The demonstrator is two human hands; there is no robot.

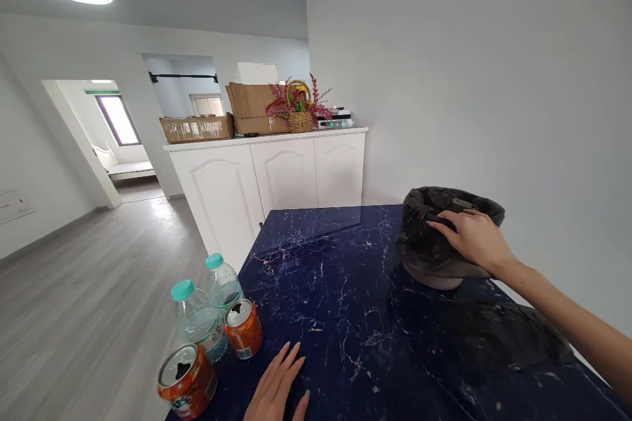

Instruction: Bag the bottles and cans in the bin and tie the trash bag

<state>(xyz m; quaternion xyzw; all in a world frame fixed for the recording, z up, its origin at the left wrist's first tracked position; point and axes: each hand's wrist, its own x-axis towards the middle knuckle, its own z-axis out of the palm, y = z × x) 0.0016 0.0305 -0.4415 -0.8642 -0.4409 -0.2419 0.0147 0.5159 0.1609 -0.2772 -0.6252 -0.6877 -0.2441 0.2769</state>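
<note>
A small bin lined with a black plastic bag (434,237) stands on the dark blue marble table (345,316) near the right wall. My right hand (474,237) lies over its near rim, fingers curved onto the bag. My left hand (279,388) rests flat on the table's near left part, fingers stretched out and holding nothing. Just left of it stand two opened orange drink cans (243,327) (186,380) and two clear water bottles with teal caps (197,319) (223,279) at the table's left edge.
A white cabinet (276,174) stands beyond the table, carrying cardboard boxes (251,105) and a wicker basket of flowers (300,108). Grey wood floor (99,302) stretches left toward an open doorway. A white wall runs along the table's right side.
</note>
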